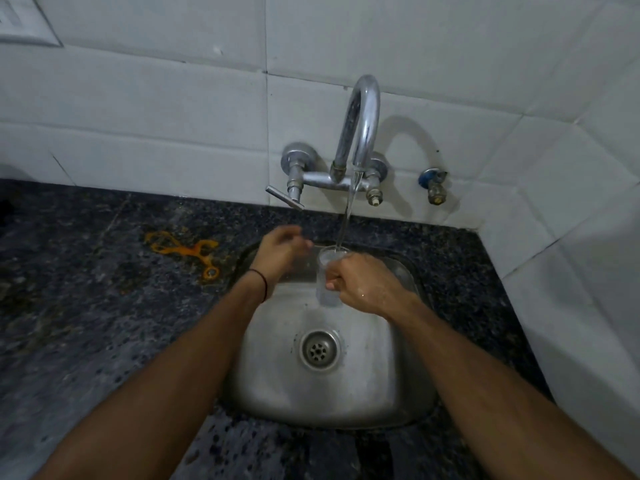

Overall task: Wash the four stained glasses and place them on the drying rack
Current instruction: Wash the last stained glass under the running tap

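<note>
Clear glass (327, 295) upright, mouth up under tap stream (348, 216), right hand (363, 285) gripping it, left hand (280, 251) loose, empty

right hand (360, 285) gripping glass (326, 262), left hand (281, 251) blurred, forearms extended

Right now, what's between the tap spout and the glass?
Only a thin stream of water, falling from the spout into the glass the right hand grips; head view.

You've got white tiles (156, 109) on both walls, a dark speckled counter (86, 323), steel sink (398, 393), and pretty dim light.
</note>
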